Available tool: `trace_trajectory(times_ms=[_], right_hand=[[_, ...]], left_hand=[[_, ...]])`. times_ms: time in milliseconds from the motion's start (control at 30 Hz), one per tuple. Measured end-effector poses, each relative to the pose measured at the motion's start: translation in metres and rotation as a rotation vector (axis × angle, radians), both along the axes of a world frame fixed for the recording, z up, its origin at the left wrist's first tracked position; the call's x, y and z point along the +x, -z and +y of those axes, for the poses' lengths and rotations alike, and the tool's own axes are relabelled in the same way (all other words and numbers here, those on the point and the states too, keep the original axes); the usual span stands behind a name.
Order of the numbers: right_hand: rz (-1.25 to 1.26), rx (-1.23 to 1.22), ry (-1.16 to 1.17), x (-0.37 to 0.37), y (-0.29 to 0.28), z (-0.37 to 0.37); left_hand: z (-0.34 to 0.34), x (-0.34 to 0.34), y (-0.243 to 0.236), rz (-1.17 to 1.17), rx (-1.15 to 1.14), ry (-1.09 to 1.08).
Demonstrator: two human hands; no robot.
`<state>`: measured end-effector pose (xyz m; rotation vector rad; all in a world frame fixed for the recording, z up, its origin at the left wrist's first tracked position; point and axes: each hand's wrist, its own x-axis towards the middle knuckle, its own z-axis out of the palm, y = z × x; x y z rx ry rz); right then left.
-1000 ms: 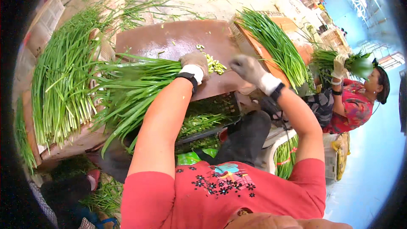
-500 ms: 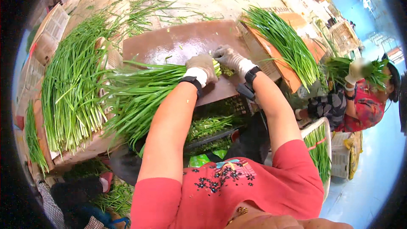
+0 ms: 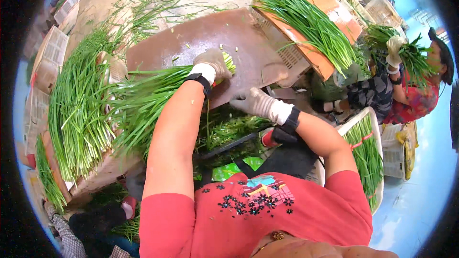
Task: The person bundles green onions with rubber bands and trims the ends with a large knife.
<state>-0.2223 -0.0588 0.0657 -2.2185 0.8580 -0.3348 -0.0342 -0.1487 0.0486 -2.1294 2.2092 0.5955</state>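
Observation:
Gloved in grey-white, my left hand [image 3: 213, 63] is wrapped round a bunch of long green chives [image 3: 153, 91]. Their pale cut ends stick out just right of the fist, and the leaves spread left over the edge of a shiny brown board [image 3: 191, 31]. My right hand [image 3: 253, 102], in a matching glove, hovers at the board's near edge with its fingers stretched toward the left and nothing visible in them. Below it, a dark crate [image 3: 229, 147] with loose green leaves stands by my lap. Small stem bits [image 3: 187, 46] lie scattered on the board.
A big heap of chives [image 3: 79, 119] lies at the left, and another pile [image 3: 311, 28] rests on an orange-brown board at the far right. A white basket [image 3: 375, 138] of tied chives stands at my right. A co-worker [image 3: 411, 86] there holds greens.
My right hand has left the bunch's cut ends and come down toward me, off the board. My left hand has shifted slightly left and farther away, still gripping the chives.

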Motion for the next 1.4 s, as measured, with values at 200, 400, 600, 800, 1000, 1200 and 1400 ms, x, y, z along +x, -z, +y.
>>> trace_trajectory(times_ms=[200, 400, 600, 800, 1000, 1200, 1400], right_hand=[[0.079, -0.849, 0.185, 0.005, 0.008, -0.095], [0.062, -0.803, -0.102, 0.036, 0.050, -0.160], [0.181, -0.783, 0.075, 0.014, 0.026, -0.126], [0.408, -0.185, -0.074, -0.006, 0.006, -0.014], [0.381, -0.161, -0.199, 0.005, -0.041, 0.030], [0.389, -0.052, 0.002, -0.023, -0.031, -0.008], [0.641, -0.097, -0.102, -0.009, -0.007, -0.023]], left_hand=[[-0.002, -0.001, -0.001, -0.017, -0.008, 0.010], [-0.005, 0.001, 0.005, -0.012, -0.023, 0.001], [-0.009, 0.001, 0.008, -0.004, -0.038, 0.003], [0.000, -0.003, -0.021, 0.007, 0.055, 0.034], [-0.005, 0.019, -0.008, 0.072, 0.087, 0.011], [0.029, 0.096, -0.027, 0.168, 0.292, 0.104], [0.115, 0.053, -0.056, -0.311, 0.048, -0.095]])
